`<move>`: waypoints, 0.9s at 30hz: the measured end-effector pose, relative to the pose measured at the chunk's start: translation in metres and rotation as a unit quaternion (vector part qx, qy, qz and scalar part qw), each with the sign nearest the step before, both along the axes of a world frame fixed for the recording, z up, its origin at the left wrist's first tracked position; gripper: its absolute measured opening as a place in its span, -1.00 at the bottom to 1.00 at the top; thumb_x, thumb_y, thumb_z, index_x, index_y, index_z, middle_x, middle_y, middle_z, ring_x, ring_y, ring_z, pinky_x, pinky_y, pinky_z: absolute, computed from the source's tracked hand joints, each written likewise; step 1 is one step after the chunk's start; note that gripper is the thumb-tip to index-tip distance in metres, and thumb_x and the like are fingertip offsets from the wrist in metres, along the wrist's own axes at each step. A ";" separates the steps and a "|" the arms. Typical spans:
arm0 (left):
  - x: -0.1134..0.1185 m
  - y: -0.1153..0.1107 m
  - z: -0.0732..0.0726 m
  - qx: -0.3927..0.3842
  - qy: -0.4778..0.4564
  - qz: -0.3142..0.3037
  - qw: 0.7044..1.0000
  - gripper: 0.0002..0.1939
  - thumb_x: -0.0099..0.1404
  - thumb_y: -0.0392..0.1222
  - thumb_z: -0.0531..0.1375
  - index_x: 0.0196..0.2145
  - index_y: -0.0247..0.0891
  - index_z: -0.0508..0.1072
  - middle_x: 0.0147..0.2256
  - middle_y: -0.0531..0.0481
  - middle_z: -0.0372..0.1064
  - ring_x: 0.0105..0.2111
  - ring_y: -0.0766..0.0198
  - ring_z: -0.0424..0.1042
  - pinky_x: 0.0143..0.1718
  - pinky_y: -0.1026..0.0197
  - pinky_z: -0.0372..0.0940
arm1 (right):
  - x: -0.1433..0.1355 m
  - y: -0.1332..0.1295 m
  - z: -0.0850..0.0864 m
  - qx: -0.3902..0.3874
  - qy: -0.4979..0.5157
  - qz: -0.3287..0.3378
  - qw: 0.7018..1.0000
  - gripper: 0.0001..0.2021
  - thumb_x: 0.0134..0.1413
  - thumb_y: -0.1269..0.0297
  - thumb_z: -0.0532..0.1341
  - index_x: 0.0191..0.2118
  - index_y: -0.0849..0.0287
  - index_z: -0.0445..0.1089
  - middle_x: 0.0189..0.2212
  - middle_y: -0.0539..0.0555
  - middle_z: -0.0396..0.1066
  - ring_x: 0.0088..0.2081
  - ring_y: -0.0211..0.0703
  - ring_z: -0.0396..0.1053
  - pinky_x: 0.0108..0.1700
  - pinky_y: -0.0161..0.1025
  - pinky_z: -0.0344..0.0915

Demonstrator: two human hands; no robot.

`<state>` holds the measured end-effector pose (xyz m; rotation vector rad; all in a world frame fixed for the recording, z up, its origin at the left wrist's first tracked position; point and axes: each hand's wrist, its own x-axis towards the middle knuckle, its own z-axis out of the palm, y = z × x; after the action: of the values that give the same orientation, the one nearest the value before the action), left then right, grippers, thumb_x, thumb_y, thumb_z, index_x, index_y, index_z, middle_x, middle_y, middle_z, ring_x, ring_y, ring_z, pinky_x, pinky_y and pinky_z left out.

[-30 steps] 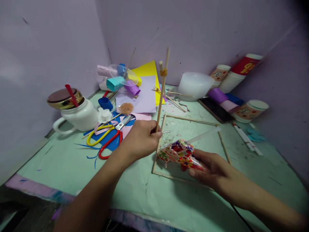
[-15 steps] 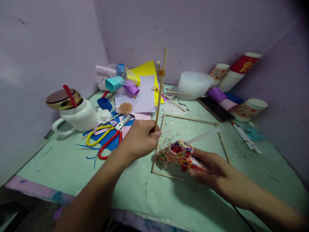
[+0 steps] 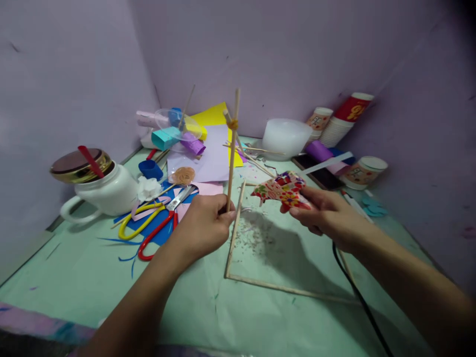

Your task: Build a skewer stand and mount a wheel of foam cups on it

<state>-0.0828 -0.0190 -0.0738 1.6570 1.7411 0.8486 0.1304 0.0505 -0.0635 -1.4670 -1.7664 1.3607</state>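
My left hand [image 3: 208,218] is closed round the lower end of a thin wooden stick [image 3: 232,153], which stands upright. Near its top a rubber band [image 3: 232,124] ties it to other sticks. A hot glue gun [image 3: 284,191] wrapped in flowered paper is gripped in my right hand [image 3: 330,215]. Its nozzle points left toward the stick, and a clear glue stick [image 3: 329,162] juts from its back. Below lies a rectangular frame of wooden sticks [image 3: 275,286] on the table, partly hidden by my right arm.
Scissors [image 3: 173,210] lie on blue paper at left, beside a white mug [image 3: 107,191] with a lid. Paper sheets [image 3: 215,153] and coloured paper rolls lie behind. A white bowl [image 3: 286,139], stacked paper cups [image 3: 344,121] and a phone [image 3: 316,171] stand or lie at back right.
The glue gun has risen off the stick frame, with its black cord now showing more. My left hand still holds the stick. The whole view has shifted a little to the right.
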 end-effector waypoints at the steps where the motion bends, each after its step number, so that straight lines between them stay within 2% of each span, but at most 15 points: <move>1: -0.001 0.000 0.000 0.000 -0.002 0.000 1.000 -0.83 0.11 -0.27 0.07 -0.61 -0.24 0.29 -0.68 0.12 0.26 -0.61 0.36 0.29 -0.56 0.30 0.11 | -0.003 0.007 -0.001 0.001 -0.006 -0.006 1.000 -0.56 -0.27 0.28 0.25 -0.13 0.26 0.41 -0.64 -0.07 0.26 -0.67 -0.37 0.05 -0.66 -0.38 -0.04; 6: -0.002 -0.002 0.001 -0.003 -0.012 0.005 1.000 -0.85 0.12 -0.24 0.07 -0.58 -0.23 0.32 -0.65 0.12 0.25 -0.61 0.36 0.25 -0.56 0.30 0.13 | -0.013 0.030 -0.012 0.014 0.000 -0.008 1.000 -0.62 -0.27 0.32 0.22 -0.18 0.26 0.40 -0.64 -0.09 0.22 -0.67 -0.40 -0.01 -0.66 -0.39 -0.12; 10: -0.001 -0.004 0.004 -0.016 -0.005 0.004 1.000 -0.85 0.13 -0.22 0.06 -0.57 -0.23 0.32 -0.66 0.12 0.24 -0.61 0.35 0.24 -0.55 0.30 0.12 | -0.020 0.038 -0.020 -0.006 0.015 0.004 1.000 -0.56 -0.25 0.37 0.21 -0.11 0.23 0.39 -0.53 -0.05 0.30 -0.66 -0.44 -0.04 -0.65 -0.40 -0.14; 22: 0.000 -0.003 0.006 -0.018 -0.007 -0.004 1.000 -0.83 0.15 -0.23 0.06 -0.58 -0.23 0.30 -0.65 0.12 0.23 -0.60 0.35 0.22 -0.54 0.30 0.12 | -0.019 0.045 -0.029 0.008 0.010 0.010 1.000 -0.48 -0.22 0.34 0.22 -0.01 0.29 0.35 -0.49 -0.02 0.31 -0.62 -0.41 0.00 -0.60 -0.38 -0.09; 27: 0.000 -0.003 0.005 -0.022 -0.003 -0.003 1.000 -0.84 0.15 -0.22 0.06 -0.57 -0.22 0.30 -0.65 0.12 0.23 -0.60 0.34 0.23 -0.54 0.29 0.12 | -0.023 0.045 -0.030 0.001 0.002 0.011 1.000 -0.46 -0.22 0.35 0.21 0.02 0.28 0.34 -0.59 -0.10 0.21 -0.63 -0.40 -0.02 -0.59 -0.38 -0.08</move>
<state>-0.0826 -0.0216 -0.0689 1.6276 1.7377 0.8068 0.1079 0.0960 -0.0937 -1.4457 -1.7864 1.3709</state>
